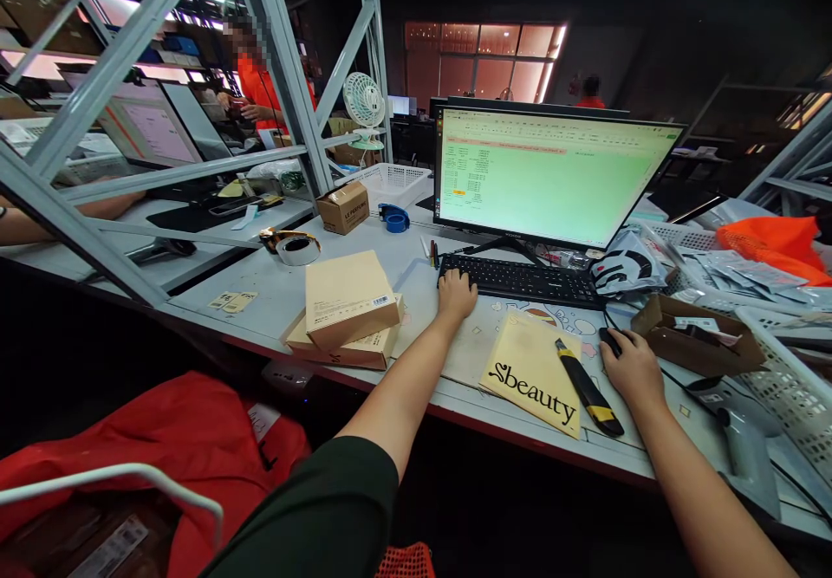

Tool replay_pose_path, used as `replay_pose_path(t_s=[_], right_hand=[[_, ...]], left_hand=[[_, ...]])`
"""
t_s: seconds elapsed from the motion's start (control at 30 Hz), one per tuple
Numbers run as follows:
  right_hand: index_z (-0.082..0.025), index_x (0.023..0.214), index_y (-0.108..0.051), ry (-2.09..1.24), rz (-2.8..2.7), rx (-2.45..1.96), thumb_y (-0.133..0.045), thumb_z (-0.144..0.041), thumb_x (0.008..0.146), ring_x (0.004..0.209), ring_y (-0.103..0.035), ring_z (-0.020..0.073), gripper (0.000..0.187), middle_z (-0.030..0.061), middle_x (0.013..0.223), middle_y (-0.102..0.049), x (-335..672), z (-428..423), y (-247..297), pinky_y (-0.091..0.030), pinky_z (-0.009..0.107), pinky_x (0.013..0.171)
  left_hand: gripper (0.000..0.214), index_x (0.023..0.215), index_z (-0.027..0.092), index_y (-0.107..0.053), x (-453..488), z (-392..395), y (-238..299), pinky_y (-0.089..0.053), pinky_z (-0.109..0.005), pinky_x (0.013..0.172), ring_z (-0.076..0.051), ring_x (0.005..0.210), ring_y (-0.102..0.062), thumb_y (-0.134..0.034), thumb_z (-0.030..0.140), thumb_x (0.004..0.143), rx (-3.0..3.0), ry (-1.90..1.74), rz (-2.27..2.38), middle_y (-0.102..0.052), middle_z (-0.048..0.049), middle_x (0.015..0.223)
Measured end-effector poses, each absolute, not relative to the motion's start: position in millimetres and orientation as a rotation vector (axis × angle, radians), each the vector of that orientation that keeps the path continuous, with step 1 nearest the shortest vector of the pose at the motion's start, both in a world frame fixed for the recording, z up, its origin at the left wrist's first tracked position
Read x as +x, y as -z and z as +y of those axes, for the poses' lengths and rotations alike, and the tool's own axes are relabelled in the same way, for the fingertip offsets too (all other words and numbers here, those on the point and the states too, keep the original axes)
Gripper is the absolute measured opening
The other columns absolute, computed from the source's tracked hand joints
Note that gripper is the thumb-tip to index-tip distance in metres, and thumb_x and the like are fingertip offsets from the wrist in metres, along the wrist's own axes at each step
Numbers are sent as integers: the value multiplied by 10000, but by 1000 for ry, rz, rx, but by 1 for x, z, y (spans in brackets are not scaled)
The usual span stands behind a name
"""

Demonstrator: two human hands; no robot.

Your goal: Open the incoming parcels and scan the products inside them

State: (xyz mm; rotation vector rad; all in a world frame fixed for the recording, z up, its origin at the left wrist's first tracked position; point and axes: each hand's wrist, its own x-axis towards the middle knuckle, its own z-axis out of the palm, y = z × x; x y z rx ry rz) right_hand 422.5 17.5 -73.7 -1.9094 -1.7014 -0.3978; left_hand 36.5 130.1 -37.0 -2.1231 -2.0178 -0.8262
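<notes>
My left hand [457,295] rests on the left end of a black keyboard [520,280], fingers apart on the keys and holding nothing. A black computer mouse [609,340] sits under my right hand [633,366], whose fingers curve over it. Behind the keyboard stands a monitor [546,181] with a spreadsheet on its screen. Between my forearms lies a cream "sbeauty" packet [526,379], and a black-and-yellow utility knife [588,387] rests across its right side. Two stacked flat cartons [351,296] are left of my left forearm.
A barcode scanner [747,448] lies by my right forearm, near an opened brown box [695,335] and a white basket [796,387]. Tape [299,249] and a small carton [343,208] stand at left. Beyond the metal frame [273,58], a person in orange [253,80] stands.
</notes>
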Motion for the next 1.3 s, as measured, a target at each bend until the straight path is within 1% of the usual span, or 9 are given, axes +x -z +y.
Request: replay_pose_path(t_s=[0.4,0.57,0.7,0.97,1.3], right_hand=[[-169,1335,-703,334,-1697,-2018,-500,-401,932,1221,-601,333,508,165,1379,-614,418,16,67,-493,458,1063],[-155,1315,-711,375,-1692,-1968,-483,-408,937,1211,-607,329,509,166,1370,-618,417,14,67,-497,449,1058],[-149,1325,-705,438,-1678,-1904,-478,-421,939,1213,-601,338,523,174,1385,-606,418,14,69,-497,467,1060],[-161,1319,-707,374,-1699,-1962,-481,-405,932,1204,-602,330,510,166,1363,-615,420,16,71,-489,463,1065],[-173,1324,-710,369,-1722,-1980,-495,-414,937,1200,-609,336,505,162,1372,-616,425,19,74,-500,470,1054]], left_hand=[[322,1202,141,-672,37,130,36,-397,-450,1099,-317,1290,-496,-527,357,1013,-2131,831,-2028,-597,-174,1344],[312,1197,146,-672,37,129,34,-402,-446,1092,-315,1277,-503,-528,352,1012,-2134,831,-2026,-605,-168,1328],[316,1199,143,-671,37,129,35,-403,-449,1090,-318,1277,-502,-524,354,1013,-2137,837,-2022,-603,-170,1328],[310,1200,158,-676,37,130,36,-400,-443,1095,-312,1279,-505,-534,355,1007,-2127,858,-2029,-604,-164,1343],[328,1209,138,-675,36,130,37,-399,-449,1093,-316,1283,-502,-526,350,1008,-2131,870,-2020,-603,-173,1336]])
